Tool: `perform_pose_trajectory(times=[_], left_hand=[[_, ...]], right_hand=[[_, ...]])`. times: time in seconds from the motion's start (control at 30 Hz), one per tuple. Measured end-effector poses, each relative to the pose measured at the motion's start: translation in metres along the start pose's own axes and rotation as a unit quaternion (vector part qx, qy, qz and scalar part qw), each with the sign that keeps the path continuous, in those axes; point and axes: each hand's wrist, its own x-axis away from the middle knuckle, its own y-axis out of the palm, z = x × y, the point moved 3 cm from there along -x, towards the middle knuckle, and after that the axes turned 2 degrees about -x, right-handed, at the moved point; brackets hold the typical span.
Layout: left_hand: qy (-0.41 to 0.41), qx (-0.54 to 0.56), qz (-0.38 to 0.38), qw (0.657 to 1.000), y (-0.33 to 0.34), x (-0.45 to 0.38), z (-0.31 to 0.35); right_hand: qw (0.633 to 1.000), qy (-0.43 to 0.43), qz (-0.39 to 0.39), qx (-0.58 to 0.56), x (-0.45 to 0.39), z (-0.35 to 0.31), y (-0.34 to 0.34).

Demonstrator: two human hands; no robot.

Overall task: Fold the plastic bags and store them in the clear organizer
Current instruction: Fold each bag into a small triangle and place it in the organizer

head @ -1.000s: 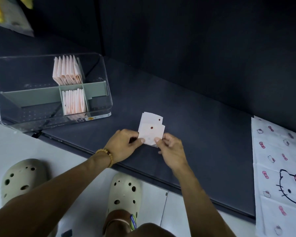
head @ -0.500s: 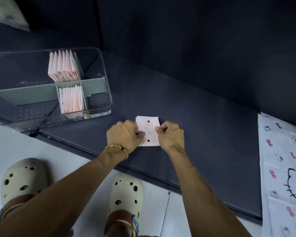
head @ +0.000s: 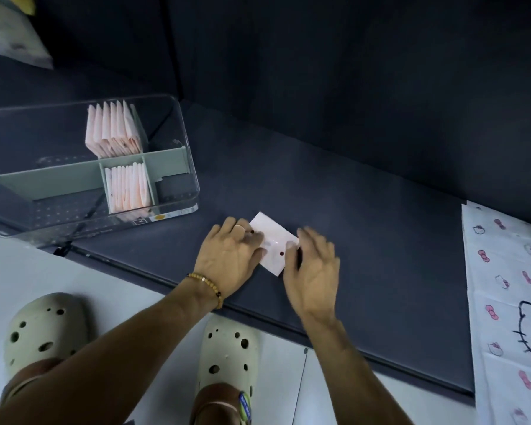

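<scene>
A folded plastic bag point(head: 273, 243), pale pink with dark red dots, is lying flat just right of the clear organizer point(head: 178, 167), where two rows of folded pink bags point(head: 112, 130) are standing upright.

Dark mat point(head: 365, 240), cat-print cloth point(head: 509, 302), beige clogs point(head: 227, 357), white floor point(head: 105, 280)

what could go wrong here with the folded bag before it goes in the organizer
1. The folded bag lies flat under the left hand only at one end; the right hand looks blurred and barely on it, so the fold may spring open.
2. The near row in the clear organizer looks tightly packed, so squeezing another in might crumple it.
</scene>
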Motion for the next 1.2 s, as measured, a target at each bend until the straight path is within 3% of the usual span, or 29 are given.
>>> perform_pose_trajectory(times=[0.1,0.27,0.43,0.5,0.67,0.9,1.03,1.13,1.2], left_hand=[[-0.025,0.004,0.019,0.999,0.001,0.008,0.008],[-0.039,-0.025,0.025,0.999,-0.003,0.009,0.012],[0.109,0.03,0.022,0.993,0.007,-0.011,0.032],[0.123,0.083,-0.021,0.989,0.016,-0.015,0.04],[0.157,0.105,-0.008,0.982,0.02,-0.016,0.02],[0.11,0.047,-0.089,0.989,0.008,-0.024,-0.056],[0.077,0.113,-0.079,0.988,0.009,-0.036,-0.03],[0.094,0.063,-0.068,0.991,0.011,-0.042,-0.001],[0.064,0.05,-0.091,0.992,0.011,-0.048,0.006]], right_hand=[[0.996,-0.025,-0.065,0.056,0.02,0.008,0.011],[0.99,-0.039,-0.097,0.1,0.024,0.011,0.016],[0.982,-0.054,-0.127,0.131,0.021,0.012,0.018],[0.978,-0.052,-0.148,0.136,0.021,0.014,0.02],[0.98,-0.049,-0.144,0.132,0.019,0.014,0.019],[0.974,-0.051,-0.185,0.122,0.02,0.022,0.029],[0.978,-0.046,-0.168,0.116,0.021,0.018,0.023],[0.981,-0.047,-0.153,0.11,0.02,0.017,0.021],[0.983,-0.043,-0.145,0.104,0.019,0.017,0.021]])
